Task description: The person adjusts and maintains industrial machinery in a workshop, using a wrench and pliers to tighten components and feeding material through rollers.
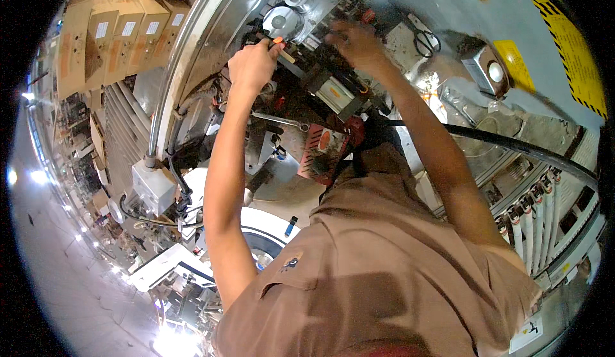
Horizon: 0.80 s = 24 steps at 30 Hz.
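Note:
My left hand (251, 68) is closed around a small tool with an orange-and-black handle (277, 40), at the left side of a dark metal mechanism (314, 68). Most of the tool is hidden by my fingers. Across from it, my right hand (357, 48) reaches over the same mechanism with its fingers apart and bent; the fingertips are dim, and nothing shows in them. Between my forearms lies a silver block-shaped part (335, 95). Round metal rollers (282, 24) stand just beyond my left hand.
A spanner (278, 121) lies near a red slotted metal piece (320, 154). Black-handled scissors (424, 41) rest on the right. A thick black hose (512, 143) crosses behind my right arm. A blue-and-black tool (291, 226) sits by my torso. Cardboard boxes (118, 33) stand at far left.

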{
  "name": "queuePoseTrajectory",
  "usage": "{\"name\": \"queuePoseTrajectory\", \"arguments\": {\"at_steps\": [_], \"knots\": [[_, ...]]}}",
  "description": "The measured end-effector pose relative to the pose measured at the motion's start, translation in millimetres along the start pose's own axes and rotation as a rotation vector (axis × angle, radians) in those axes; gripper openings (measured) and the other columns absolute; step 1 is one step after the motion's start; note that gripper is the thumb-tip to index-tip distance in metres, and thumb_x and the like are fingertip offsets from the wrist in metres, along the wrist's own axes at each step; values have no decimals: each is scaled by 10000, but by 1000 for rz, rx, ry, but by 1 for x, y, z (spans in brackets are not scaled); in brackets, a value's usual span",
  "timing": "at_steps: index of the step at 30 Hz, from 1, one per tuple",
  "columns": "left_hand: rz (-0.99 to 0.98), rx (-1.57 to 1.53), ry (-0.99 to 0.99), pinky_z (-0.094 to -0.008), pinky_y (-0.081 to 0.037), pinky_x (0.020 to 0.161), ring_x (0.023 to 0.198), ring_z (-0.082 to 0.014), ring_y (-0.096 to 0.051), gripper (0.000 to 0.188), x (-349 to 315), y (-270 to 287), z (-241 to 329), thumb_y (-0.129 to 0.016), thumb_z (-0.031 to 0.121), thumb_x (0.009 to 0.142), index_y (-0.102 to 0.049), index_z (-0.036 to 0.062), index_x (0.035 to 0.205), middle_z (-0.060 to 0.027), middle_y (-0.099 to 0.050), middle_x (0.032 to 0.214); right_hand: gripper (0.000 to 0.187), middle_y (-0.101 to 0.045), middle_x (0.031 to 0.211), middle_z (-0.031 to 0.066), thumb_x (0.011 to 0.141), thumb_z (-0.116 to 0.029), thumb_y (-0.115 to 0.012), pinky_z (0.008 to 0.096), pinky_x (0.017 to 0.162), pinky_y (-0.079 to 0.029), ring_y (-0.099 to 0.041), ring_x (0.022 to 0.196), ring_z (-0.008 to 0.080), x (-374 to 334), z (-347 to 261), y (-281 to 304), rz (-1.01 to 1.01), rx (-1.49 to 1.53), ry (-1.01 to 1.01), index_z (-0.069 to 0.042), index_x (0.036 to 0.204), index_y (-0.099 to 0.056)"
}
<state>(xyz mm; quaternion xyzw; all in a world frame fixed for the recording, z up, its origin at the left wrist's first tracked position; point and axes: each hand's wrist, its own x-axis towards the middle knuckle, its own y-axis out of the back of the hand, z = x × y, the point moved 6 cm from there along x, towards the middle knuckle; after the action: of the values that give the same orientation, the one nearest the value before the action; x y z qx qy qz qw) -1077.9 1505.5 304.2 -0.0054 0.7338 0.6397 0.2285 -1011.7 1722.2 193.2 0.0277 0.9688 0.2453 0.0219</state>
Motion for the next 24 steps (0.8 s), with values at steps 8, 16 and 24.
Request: {"name": "queuePoseTrajectory", "arguments": {"at_steps": [8,16,24], "knots": [[-17,281,-209,-459,-577,781,903,-353,-739,332,52,-16,25,-549,332,956,-784,99,926,-172,-755,932,474,-639,1306,221,1008,-340,-505,467,1040,-478,-615,1214,375,40,-9,-76,-495,-281,-123,-22,1348,-592],[-127,468,-234,-382,-589,769,915,-266,-752,280,64,-22,38,-561,296,966,-800,150,966,-81,-770,957,496,-650,1221,268,949,-219,-547,507,938,-508,-654,1078,410,37,-26,-98,-541,-211,-97,-10,1397,-512],[-216,588,-225,-363,-591,773,1002,-199,-737,280,58,-17,45,-525,286,1002,-781,203,1078,-6,-762,1081,669,-617,1281,268,947,-193,-559,480,944,-504,-638,1089,392,32,-27,-101,-510,-47,-72,-66,1560,-324]]}}
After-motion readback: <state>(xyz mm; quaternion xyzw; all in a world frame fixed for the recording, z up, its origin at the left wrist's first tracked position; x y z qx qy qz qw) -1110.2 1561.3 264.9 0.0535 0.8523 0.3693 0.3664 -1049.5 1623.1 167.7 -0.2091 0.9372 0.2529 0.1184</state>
